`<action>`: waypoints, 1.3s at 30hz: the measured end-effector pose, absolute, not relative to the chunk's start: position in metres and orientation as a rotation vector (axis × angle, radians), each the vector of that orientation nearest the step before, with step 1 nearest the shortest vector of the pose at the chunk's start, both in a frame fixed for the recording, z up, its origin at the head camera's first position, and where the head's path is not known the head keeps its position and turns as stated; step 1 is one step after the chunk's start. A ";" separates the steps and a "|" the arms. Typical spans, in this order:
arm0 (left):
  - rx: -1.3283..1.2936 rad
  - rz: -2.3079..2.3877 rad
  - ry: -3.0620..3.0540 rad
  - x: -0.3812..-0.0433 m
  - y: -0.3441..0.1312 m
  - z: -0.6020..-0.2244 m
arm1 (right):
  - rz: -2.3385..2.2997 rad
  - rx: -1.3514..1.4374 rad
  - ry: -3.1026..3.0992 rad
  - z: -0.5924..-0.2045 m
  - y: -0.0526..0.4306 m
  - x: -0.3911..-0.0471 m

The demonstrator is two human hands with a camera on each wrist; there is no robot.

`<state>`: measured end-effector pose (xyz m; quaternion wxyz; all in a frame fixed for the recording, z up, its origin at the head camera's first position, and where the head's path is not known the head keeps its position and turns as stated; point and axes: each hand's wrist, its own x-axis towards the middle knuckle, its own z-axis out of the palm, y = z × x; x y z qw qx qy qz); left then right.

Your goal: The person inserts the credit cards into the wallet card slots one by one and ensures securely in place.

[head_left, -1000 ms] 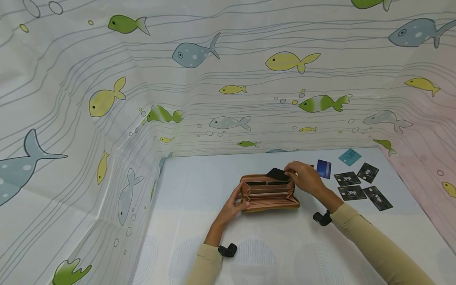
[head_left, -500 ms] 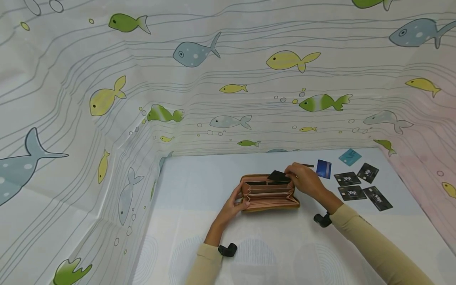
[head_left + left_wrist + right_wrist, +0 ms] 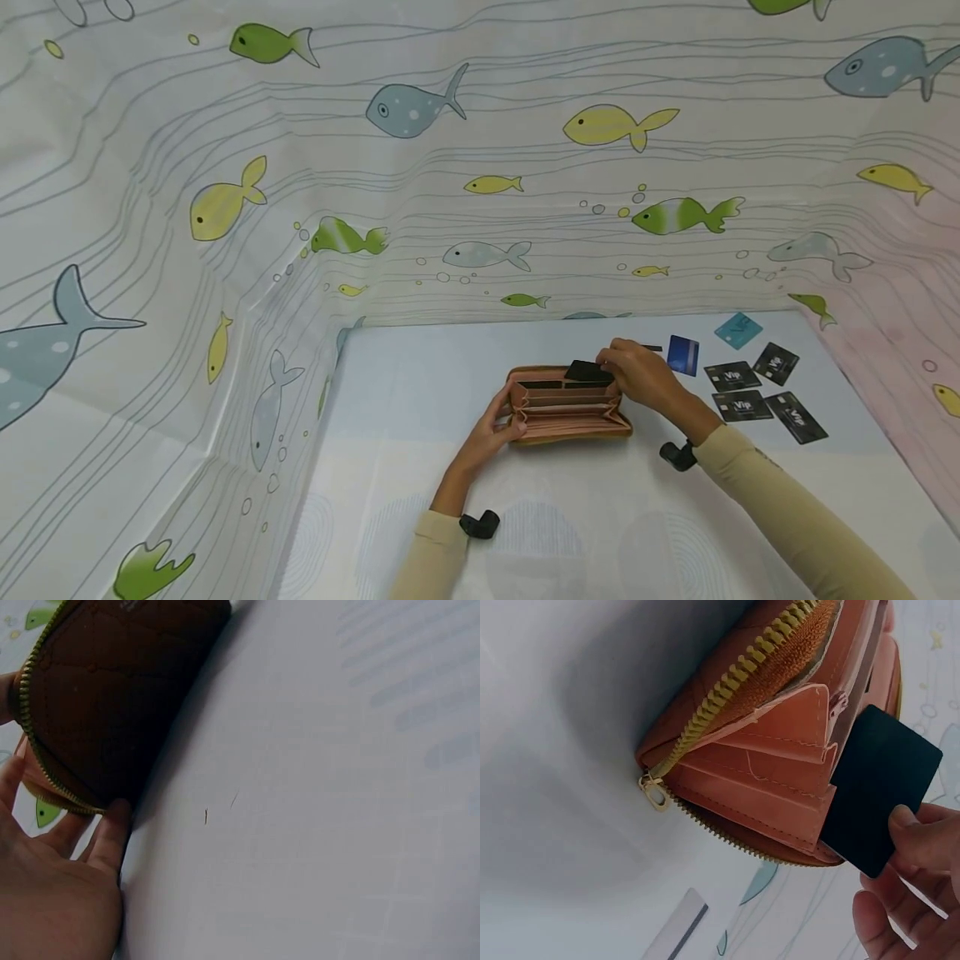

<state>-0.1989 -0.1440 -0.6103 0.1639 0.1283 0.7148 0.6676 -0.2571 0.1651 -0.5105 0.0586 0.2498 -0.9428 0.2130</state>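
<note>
A brown zip-around wallet (image 3: 570,429) stands unzipped on the table, its tan inner pockets facing up. My left hand (image 3: 487,437) grips the wallet's left end; in the left wrist view, the fingers of that hand (image 3: 64,892) lie along the quilted brown side and its gold zipper. At the wallet's back right, my right hand (image 3: 637,375) pinches a black card (image 3: 587,371) between thumb and fingers. Seen from the right wrist, the black card (image 3: 881,787) is tilted against the back pockets, its lower edge hidden behind the pocket wall. A gold zip pull (image 3: 654,793) hangs at the wallet's corner.
Right of the wallet lie several black "Vip" cards (image 3: 741,406), a teal card (image 3: 738,331) and a blue card (image 3: 683,356). A thin dark strip (image 3: 652,347) shows behind my right hand. Fish-patterned sheeting (image 3: 480,208) rises behind the white table (image 3: 405,400).
The black card has turned a little, from slanted to more level with the wallet's back edge. My right hand has shifted only slightly with it; the left hand keeps its hold.
</note>
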 end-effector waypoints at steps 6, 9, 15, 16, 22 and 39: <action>0.365 1.906 2.035 -0.199 -0.143 -0.610 | 0.561 0.810 -2.903 -0.505 0.162 -0.258; 0.354 1.898 2.043 -0.199 -0.143 -0.610 | 0.501 0.835 -2.915 -0.506 0.160 -0.258; 0.352 1.899 2.037 -0.199 -0.143 -0.611 | 0.436 0.838 -2.905 -0.508 0.158 -0.259; 0.356 1.902 2.033 -0.199 -0.143 -0.611 | 0.432 0.838 -2.903 -0.507 0.157 -0.259; 0.369 1.908 2.031 -0.200 -0.145 -0.612 | 0.377 0.851 -2.899 -0.506 0.153 -0.259; 0.387 1.885 2.057 -0.201 -0.146 -0.613 | 0.294 0.879 -2.852 -0.512 0.149 -0.258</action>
